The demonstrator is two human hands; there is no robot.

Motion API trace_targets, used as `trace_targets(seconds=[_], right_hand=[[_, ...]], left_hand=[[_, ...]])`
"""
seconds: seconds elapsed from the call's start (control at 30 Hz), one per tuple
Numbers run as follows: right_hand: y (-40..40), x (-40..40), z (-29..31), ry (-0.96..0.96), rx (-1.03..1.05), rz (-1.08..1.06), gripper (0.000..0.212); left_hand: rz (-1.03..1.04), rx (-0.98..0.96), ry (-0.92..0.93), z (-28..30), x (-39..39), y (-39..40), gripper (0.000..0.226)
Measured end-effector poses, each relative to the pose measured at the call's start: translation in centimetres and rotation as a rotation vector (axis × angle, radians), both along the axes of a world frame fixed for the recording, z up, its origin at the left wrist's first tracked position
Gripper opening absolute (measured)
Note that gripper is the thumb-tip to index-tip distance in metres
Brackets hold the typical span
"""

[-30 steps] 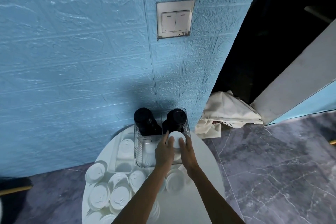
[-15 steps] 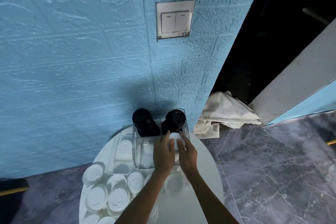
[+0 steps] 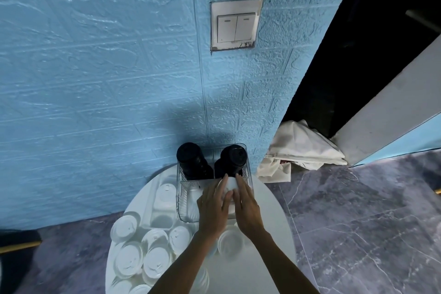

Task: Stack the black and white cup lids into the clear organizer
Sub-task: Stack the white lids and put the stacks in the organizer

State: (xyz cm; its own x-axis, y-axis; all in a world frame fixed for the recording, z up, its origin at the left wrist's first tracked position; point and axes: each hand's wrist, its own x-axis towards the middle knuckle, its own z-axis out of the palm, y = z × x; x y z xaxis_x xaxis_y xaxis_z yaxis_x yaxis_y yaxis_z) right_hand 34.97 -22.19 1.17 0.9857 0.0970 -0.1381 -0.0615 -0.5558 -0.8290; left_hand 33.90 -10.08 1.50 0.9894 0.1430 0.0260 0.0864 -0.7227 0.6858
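A clear organizer [image 3: 181, 192] stands at the back of a round white table [image 3: 270, 217]. Its two rear compartments hold tall stacks of black lids [image 3: 191, 160] [image 3: 235, 157]. Both my hands reach over its front right compartment. A white lid stack [image 3: 231, 184] sits between them. My left hand [image 3: 212, 205] lies across the lid's left side with straight fingers, and my right hand [image 3: 245, 207] presses along its right side, fingers also straight. Whatever lies deeper in that compartment is hidden by my hands.
Several loose white lids [image 3: 155, 258] cover the table's front left, and one [image 3: 230, 242] lies under my wrists. A white tray [image 3: 162, 207] sits left of the organizer. The blue wall is just behind. A white cloth bag [image 3: 303, 148] lies on the floor to the right.
Both hands have lowered the white lid further into the front right compartment, and my fingers now cover more of it.
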Motion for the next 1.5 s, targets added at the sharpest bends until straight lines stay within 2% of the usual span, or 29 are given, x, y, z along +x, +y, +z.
trace_targets(seconds=[0.17, 0.3, 0.5, 0.7, 0.87, 0.97, 1.07, 1.17, 1.23, 1.37, 1.5], right_hand=[[0.3, 0.5, 0.6, 0.025, -0.037, 0.011, 0.049], [0.4, 0.6, 1.2, 0.025, -0.088, 0.025, 0.048], [1.1, 1.0, 1.8, -0.045, -0.472, 0.039, 0.051], [1.5, -1.3, 2.1, -0.169, -0.556, 0.006, 0.052], [1.5, -4.2, 3.1, -0.345, -0.571, -0.064, 0.049], [1.2, -6.9, 2.3, -0.366, -0.559, -0.037, 0.052], [0.9, -10.3, 1.0, -0.337, -0.564, -0.009, 0.052], [0.9, -13.0, -1.0, -0.232, -0.561, 0.02, 0.048], [0.7, -14.2, -3.1, -0.217, -0.558, 0.036, 0.05], [-0.1, -16.9, -7.8, -0.31, -0.575, 0.11, 0.05], [-0.8, -19.4, -12.4, -0.411, -0.552, 0.157, 0.053]], left_hand=[[-0.011, 0.015, 0.063, 0.2, 0.2, 0.4, 0.066], [-0.025, 0.061, 0.039, 0.4, 0.4, 0.5, 0.071], [-0.045, 0.324, -0.001, 2.0, 0.5, 0.6, 0.048], [-0.025, 0.347, -0.117, 3.1, -1.0, 1.2, 0.04], [0.014, 0.358, -0.099, 4.7, -4.1, 1.9, 0.05], [-0.009, 0.322, -0.031, 4.8, -7.5, 2.0, 0.06], [-0.019, 0.295, 0.048, 3.2, -11.3, 1.9, 0.059], [-0.028, 0.273, 0.09, 0.5, -14.6, 1.6, 0.04], [-0.051, 0.304, 0.1, -1.2, -16.0, 1.7, 0.05], [-0.099, 0.458, 0.027, -6.2, -18.0, 1.3, 0.054], [-0.137, 0.482, 0.002, -11.0, -19.9, 0.9, 0.057]])
